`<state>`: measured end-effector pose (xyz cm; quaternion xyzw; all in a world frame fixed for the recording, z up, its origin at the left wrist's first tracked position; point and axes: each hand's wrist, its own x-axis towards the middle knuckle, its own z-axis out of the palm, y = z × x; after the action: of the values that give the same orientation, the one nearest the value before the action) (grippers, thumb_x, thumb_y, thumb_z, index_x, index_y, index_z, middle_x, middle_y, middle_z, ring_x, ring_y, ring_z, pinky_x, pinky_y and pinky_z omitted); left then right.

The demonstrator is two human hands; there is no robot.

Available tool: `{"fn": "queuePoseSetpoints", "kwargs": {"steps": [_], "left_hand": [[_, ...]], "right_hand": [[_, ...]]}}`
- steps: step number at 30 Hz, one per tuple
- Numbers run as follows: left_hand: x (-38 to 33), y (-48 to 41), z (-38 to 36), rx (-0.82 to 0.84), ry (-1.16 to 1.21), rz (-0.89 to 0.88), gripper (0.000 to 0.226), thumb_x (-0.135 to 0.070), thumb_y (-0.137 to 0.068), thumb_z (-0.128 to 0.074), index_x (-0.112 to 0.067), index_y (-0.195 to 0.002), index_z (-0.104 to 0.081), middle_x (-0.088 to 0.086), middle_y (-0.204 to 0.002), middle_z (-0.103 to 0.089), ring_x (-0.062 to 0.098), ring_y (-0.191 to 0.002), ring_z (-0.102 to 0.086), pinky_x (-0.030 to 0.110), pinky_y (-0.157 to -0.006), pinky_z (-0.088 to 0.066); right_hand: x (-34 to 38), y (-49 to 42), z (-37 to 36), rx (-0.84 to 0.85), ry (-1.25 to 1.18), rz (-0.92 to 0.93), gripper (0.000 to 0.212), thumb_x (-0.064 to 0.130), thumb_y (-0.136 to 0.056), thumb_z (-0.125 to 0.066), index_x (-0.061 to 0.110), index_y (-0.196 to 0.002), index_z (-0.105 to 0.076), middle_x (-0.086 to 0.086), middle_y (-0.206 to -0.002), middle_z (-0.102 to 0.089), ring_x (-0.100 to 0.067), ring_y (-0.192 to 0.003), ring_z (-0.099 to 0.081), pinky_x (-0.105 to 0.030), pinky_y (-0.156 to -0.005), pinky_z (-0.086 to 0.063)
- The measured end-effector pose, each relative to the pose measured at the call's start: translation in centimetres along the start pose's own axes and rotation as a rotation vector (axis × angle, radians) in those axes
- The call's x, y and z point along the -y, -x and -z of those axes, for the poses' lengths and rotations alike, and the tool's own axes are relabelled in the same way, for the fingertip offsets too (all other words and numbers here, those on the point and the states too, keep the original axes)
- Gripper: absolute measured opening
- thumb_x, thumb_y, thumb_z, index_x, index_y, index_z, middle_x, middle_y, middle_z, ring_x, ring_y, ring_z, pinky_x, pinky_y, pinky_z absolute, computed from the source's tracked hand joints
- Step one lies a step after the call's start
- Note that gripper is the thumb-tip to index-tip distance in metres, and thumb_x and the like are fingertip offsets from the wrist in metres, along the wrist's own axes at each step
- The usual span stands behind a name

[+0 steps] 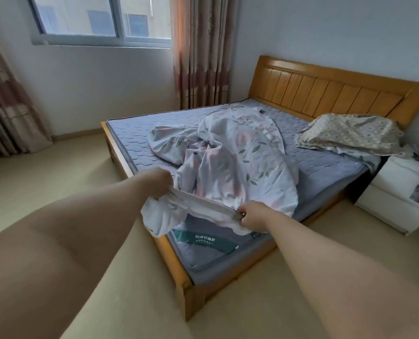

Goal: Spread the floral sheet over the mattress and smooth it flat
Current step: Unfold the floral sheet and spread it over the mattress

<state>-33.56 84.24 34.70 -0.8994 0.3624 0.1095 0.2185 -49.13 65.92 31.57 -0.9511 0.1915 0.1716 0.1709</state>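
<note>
Mostly, floral sheet (pixel 230 165) bunches beyond left grip (pixel 160 183) and right grip (pixel 251 215).

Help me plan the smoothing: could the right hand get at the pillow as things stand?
Probably not: the right hand grips the floral sheet at the foot of the mattress, while the pillow lies far off by the headboard.
</note>
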Motion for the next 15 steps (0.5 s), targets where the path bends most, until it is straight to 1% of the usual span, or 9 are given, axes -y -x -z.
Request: {"fn": "queuePoseSetpoints", "kwargs": {"steps": [1,4,5,6,7,8,10,12,15], "left_hand": [[-0.7,0.8,-0.7,0.028,-0.053,-0.014,0.037,-0.011,-0.091,-0.052,-0.011,-0.128,-0.057,0.007,-0.121,-0.059,0.024,-0.113,-0.056,0.032,-0.097,-0.047],[-2.9,3.0,-2.4,0.133,-0.135,-0.041,0.034,-0.016,-0.090,-0.056,-0.006,-0.122,-0.061,0.004,-0.090,-0.055,0.021,-0.095,-0.056,0.031,-0.088,-0.046],[-3.4,3.6,-3.4,0.190,-0.140,-0.059,0.036,-0.020,-0.089,-0.059,-0.006,-0.122,-0.062,0.003,-0.089,-0.056,0.020,-0.092,-0.055,0.031,-0.087,-0.046],[-3.7,4.1,-4.2,0.305,-0.134,-0.064,0.041,-0.026,-0.088,-0.061,-0.008,-0.125,-0.060,0.004,-0.098,-0.062,0.019,-0.093,-0.055,0.031,-0.090,-0.046],[-3.8,4.5,-5.1,0.444,-0.111,-0.040,0.050,-0.035,-0.087,-0.063,-0.010,-0.130,-0.055,0.006,-0.117,-0.063,0.019,-0.101,-0.056,0.032,-0.095,-0.045],[-3.9,4.8,-5.9,0.573,-0.050,-0.005,0.062,-0.042,-0.086,-0.063,-0.011,-0.137,-0.048,0.007,-0.134,-0.056,0.022,-0.114,-0.056,0.033,-0.101,-0.043],[-3.8,5.5,-6.8,0.709,0.018,0.021,0.074,-0.050,-0.084,-0.062,-0.014,-0.144,-0.038,0.006,-0.149,-0.042,0.025,-0.132,-0.045,0.034,-0.110,-0.037],[-3.7,6.0,-6.7,0.697,0.119,0.024,0.068,-0.047,-0.089,-0.057,-0.012,-0.144,-0.039,0.006,-0.149,-0.041,0.025,-0.134,-0.043,0.033,-0.110,-0.036],[-3.4,5.9,-5.7,0.478,0.240,0.039,0.053,-0.035,-0.097,-0.050,-0.005,-0.140,-0.043,0.012,-0.141,-0.050,0.025,-0.123,-0.053,0.029,-0.091,-0.046]], "right_hand": [[-0.1,1.1,-1.0,0.044,0.032,0.002,0.033,0.003,-0.091,-0.041,0.007,-0.118,-0.060,-0.013,-0.114,-0.058,-0.028,-0.099,-0.053,-0.027,-0.076,-0.038],[0.1,3.5,-3.3,0.130,0.099,-0.013,0.030,0.005,-0.090,-0.047,0.007,-0.116,-0.061,-0.009,-0.102,-0.052,-0.023,-0.091,-0.048,-0.026,-0.076,-0.038],[0.5,4.3,-3.9,0.177,0.111,-0.017,0.030,0.009,-0.089,-0.052,0.009,-0.118,-0.061,-0.008,-0.103,-0.053,-0.022,-0.093,-0.049,-0.026,-0.078,-0.040],[0.9,5.0,-4.2,0.242,0.108,-0.017,0.034,0.015,-0.088,-0.058,0.011,-0.122,-0.060,-0.007,-0.108,-0.055,-0.020,-0.097,-0.052,-0.026,-0.081,-0.043],[1.3,5.6,-4.3,0.324,0.095,-0.017,0.041,0.023,-0.088,-0.063,0.013,-0.127,-0.057,-0.005,-0.116,-0.056,-0.018,-0.101,-0.054,-0.026,-0.085,-0.046],[1.8,6.2,-4.3,0.418,0.058,-0.029,0.046,0.027,-0.088,-0.064,0.014,-0.131,-0.054,-0.003,-0.122,-0.056,-0.014,-0.101,-0.055,-0.022,-0.085,-0.048],[2.4,6.7,-4.2,0.539,-0.074,-0.076,0.048,0.028,-0.091,-0.060,0.011,-0.135,-0.050,-0.004,-0.128,-0.058,-0.011,-0.092,-0.058,-0.017,-0.076,-0.050],[2.9,6.7,-4.0,0.491,-0.158,-0.109,0.046,0.029,-0.096,-0.054,0.008,-0.136,-0.047,-0.008,-0.132,-0.058,-0.016,-0.093,-0.056,-0.019,-0.070,-0.049],[3.4,6.0,-3.9,0.268,-0.125,-0.076,0.041,0.028,-0.098,-0.047,0.008,-0.134,-0.049,-0.009,-0.119,-0.062,-0.018,-0.090,-0.054,-0.016,-0.051,-0.039]]}}
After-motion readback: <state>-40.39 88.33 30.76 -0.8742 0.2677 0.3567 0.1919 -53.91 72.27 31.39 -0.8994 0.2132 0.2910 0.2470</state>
